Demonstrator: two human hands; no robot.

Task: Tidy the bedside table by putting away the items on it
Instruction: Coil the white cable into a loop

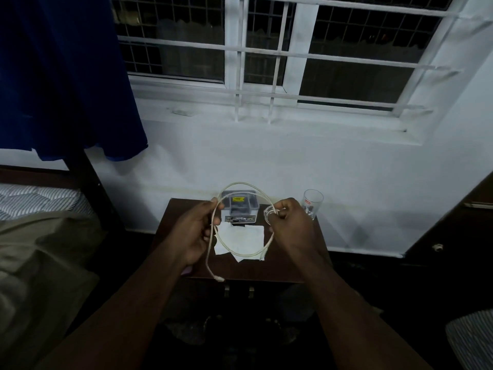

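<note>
Both hands hold a white cable (241, 185) above the dark bedside table (282, 268). My right hand (290, 225) grips a small coil of it between fingers and thumb. My left hand (194, 233) pinches the cable farther along, and a wide loop arcs between the two hands. The plug end (219, 278) hangs below my left hand. On the table lie white paper sheets (242, 240), a clear plastic box (240, 204) with a yellow label, and a small dark card (240, 218). An empty drinking glass (311, 202) stands at the back right corner.
A bed with a striped mattress (34, 198) and an olive blanket (40, 263) sits to the left, beside a dark bedpost (93, 188). A blue curtain (66, 76) hangs above. A white wall and barred window (280, 62) lie behind. A dark cupboard (453, 236) stands right.
</note>
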